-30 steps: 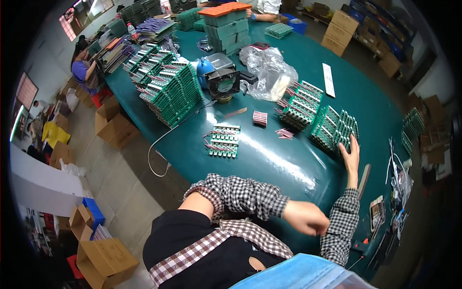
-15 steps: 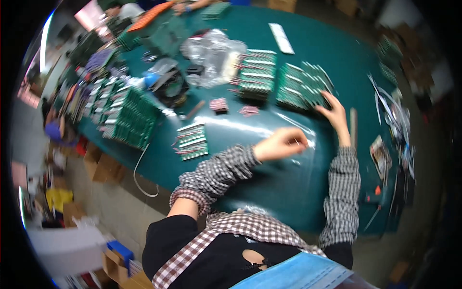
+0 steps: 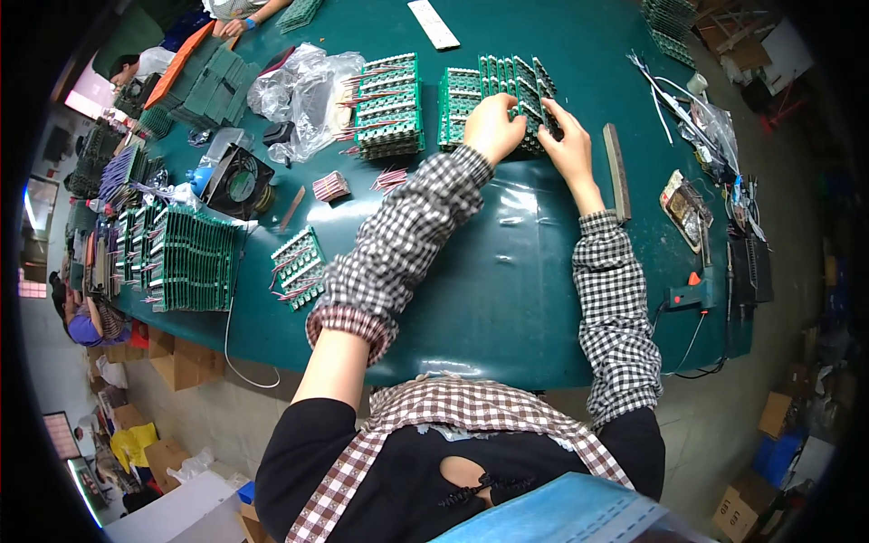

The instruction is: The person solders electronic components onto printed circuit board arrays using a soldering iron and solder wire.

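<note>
Your left hand point(image 3: 491, 127) has moved up; both hands now grip the circuit-board stack point(image 3: 507, 90), right hand point(image 3: 568, 140) alongside. A white label strip point(image 3: 433, 23) lies beyond on the green surface point(image 3: 507, 271).

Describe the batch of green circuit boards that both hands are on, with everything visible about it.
The batch of green circuit boards is a row of thin flat boards standing on edge, packed close and fanned slightly, on the dark green table at its far side. Small parts dot their faces. The left hand grips its near left part; the right hand rests on its right end. A second batch with red wires sits apart to its left.
</note>
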The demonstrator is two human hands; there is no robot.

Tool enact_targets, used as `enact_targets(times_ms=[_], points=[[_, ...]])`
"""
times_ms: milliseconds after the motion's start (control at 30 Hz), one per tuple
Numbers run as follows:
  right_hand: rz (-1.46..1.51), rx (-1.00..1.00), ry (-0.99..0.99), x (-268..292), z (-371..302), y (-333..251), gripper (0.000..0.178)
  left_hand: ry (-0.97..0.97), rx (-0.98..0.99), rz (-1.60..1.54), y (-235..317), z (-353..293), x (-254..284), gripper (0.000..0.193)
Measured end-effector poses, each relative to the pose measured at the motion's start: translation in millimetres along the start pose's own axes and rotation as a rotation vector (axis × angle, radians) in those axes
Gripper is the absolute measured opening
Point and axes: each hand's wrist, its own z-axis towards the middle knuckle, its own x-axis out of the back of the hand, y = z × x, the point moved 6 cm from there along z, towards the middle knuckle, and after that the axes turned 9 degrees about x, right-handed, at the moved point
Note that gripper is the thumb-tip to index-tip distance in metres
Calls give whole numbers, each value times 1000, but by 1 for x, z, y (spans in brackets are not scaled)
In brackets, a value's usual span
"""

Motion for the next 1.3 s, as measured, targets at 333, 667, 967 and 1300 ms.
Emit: enact_targets(times_ms=[333, 667, 967, 1300], points=[[196, -136, 287, 4, -15, 40, 42, -132, 267, 58, 24, 32, -58, 40], [114, -144, 417, 110, -46, -65, 30, -353, 281, -1002, 33, -79, 2, 26], [-417, 150, -138, 80, -187, -178, 46, -338, 762, -1067, -48, -295, 97, 33], [-327, 49, -321, 56, -207, -171, 44, -207, 33, 186, -30, -272, 137, 41]])
